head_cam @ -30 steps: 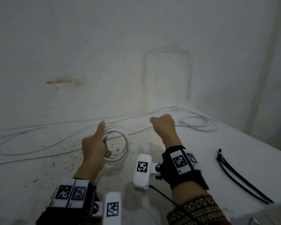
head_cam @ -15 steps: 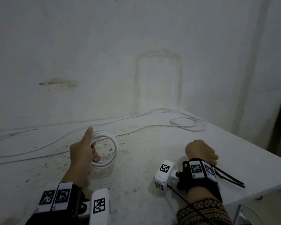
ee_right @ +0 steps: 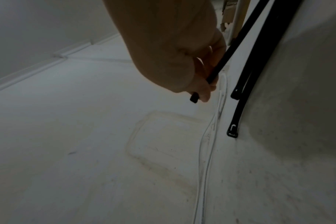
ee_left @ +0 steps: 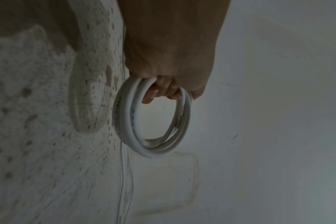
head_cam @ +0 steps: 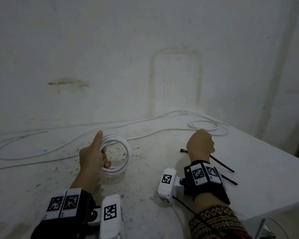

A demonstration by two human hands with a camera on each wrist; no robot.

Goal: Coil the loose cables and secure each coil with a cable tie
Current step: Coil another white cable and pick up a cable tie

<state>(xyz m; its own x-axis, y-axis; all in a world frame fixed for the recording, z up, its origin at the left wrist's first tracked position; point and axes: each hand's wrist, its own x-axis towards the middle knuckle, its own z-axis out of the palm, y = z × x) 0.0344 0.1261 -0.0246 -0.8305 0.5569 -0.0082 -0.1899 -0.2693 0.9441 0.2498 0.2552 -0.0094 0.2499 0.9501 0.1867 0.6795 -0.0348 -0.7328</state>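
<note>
My left hand (head_cam: 93,157) grips a white cable coil (head_cam: 123,152) of several loops, held upright just above the table with the thumb raised along its rim. In the left wrist view the fingers (ee_left: 159,92) curl through the coil (ee_left: 152,145). My right hand (head_cam: 199,145) pinches a black cable tie (ee_right: 215,69) near its head end, lifted off the table. The tie's head (head_cam: 183,150) sticks out left of the hand. Two more black ties (ee_right: 238,112) lie on the table beside it.
Long loose white cable (head_cam: 62,145) trails across the stained white table (head_cam: 145,187) to the left and back. A small loose loop (head_cam: 205,126) lies at the far right corner. The table edge (head_cam: 283,200) runs close on the right; a wall stands right behind.
My right hand went from the cable to the ties at the right, then came up and back with one tie pinched. The left hand kept holding the coil.
</note>
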